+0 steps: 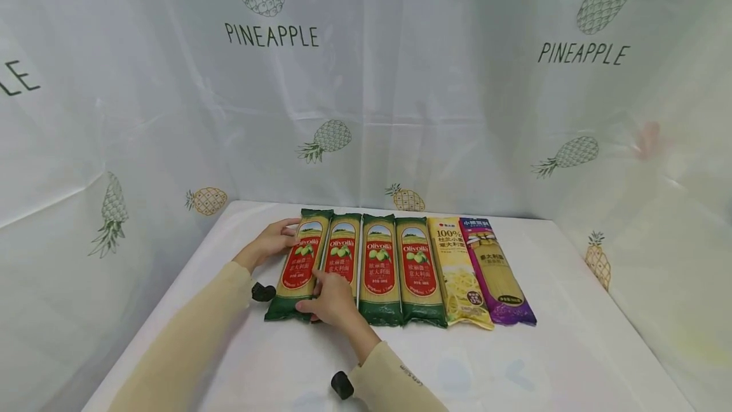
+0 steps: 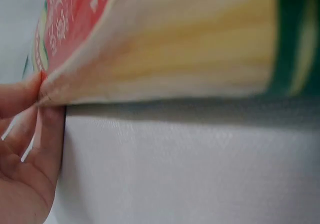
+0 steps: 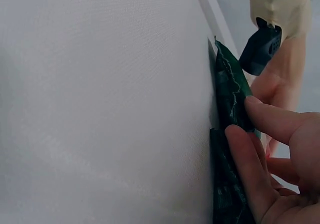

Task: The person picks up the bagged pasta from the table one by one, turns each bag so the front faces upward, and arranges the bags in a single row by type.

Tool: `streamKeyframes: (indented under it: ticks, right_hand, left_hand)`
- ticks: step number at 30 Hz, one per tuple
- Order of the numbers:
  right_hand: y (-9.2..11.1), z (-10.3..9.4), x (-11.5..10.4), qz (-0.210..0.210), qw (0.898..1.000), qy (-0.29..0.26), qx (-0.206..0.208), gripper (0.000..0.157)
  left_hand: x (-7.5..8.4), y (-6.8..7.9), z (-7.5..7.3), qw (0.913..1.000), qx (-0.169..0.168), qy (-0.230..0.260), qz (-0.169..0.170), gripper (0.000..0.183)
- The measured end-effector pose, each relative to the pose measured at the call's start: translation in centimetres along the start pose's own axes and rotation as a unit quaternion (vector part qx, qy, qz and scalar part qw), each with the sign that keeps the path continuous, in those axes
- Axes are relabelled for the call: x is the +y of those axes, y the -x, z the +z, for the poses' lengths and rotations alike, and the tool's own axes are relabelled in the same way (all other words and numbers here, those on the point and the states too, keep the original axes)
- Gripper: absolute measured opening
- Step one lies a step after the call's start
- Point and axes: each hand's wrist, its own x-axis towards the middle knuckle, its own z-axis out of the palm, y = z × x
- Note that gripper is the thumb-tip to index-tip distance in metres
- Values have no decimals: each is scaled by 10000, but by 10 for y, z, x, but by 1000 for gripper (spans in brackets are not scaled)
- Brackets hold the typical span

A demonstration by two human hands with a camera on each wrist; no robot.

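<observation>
The leftmost spaghetti pack point(image 1: 303, 266), with a red label and green ends, lies slightly tilted at the left of a row. My left hand point(image 1: 277, 240) pinches its left edge; in the left wrist view the thumb point(image 2: 22, 96) is on top and the fingers go under the edge. My right hand point(image 1: 334, 297) grips the same pack's lower right side. The right wrist view shows thumb and forefinger at its green end point(image 3: 231, 86). Right beside it, a second green-ended spaghetti pack point(image 1: 343, 243) is partly hidden by my right hand.
Further right lie two more green-ended packs point(image 1: 380, 266), a yellow pasta pack point(image 1: 460, 272) and a purple pasta pack point(image 1: 497, 272), side by side. All are on a white-covered table point(image 1: 572, 336). A pineapple-print curtain point(image 1: 434, 113) hangs behind and at the sides.
</observation>
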Motion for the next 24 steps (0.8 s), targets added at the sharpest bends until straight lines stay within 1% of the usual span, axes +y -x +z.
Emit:
streamKeyframes:
  ticks: [5, 12, 17, 21, 24]
  right_hand:
    - [2, -1, 1, -48, 10000, -56, 63, 84]
    - [5, -2, 4, -83, 9999, -111, 8, 83]
    - [5, -3, 5, -57, 9996, -252, -111, 82]
    - [6, -8, 5, -100, 9998, -114, -126, 81]
    - [10, -14, 6, -188, 9996, -73, -219, 80]
  left_hand:
    - [-2, -1, 0, 9999, -127, 96, -22, 66]
    - [-5, -1, -2, 9992, -353, 166, -49, 68]
    - [-4, 1, 1, 9993, -286, 210, -107, 70]
    - [-1, 1, 5, 9995, -248, 174, -132, 71]
    - [-1, -1, 7, 9996, -228, 89, -152, 72]
